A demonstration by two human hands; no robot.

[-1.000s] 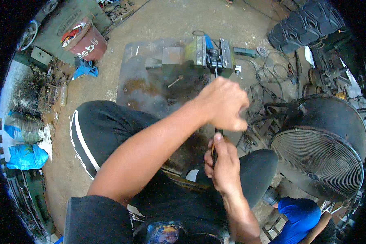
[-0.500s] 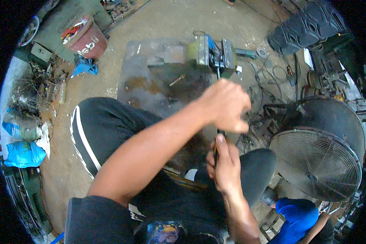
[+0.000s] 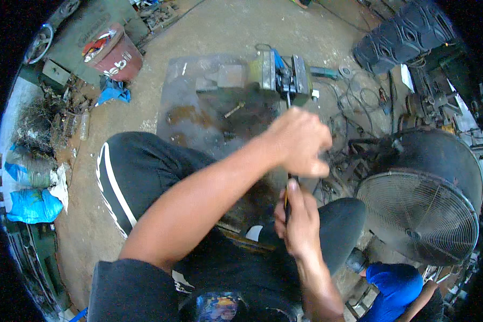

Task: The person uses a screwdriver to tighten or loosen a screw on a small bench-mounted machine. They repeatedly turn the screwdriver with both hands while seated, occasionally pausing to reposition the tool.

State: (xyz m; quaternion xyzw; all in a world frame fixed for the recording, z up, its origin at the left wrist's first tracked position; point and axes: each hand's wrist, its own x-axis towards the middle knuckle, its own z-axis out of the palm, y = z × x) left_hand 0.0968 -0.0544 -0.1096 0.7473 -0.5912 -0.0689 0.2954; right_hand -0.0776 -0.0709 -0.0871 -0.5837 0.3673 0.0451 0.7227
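Our right hand (image 3: 301,220) grips a slim, dark-handled hand tool (image 3: 288,210), which reaches forward to a dark part (image 3: 286,81) in the bench vise (image 3: 261,71); our left hand (image 3: 300,142) curls over its shaft (image 3: 289,100), hold hidden.

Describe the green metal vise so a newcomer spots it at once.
Find the broad grey metal sheet on the concrete floor. At its far right end, beyond the person's left hand, sits the green metal vise. Unlike the long teal-green tool to its right, it has two parallel upright jaws with dark metal parts between them.
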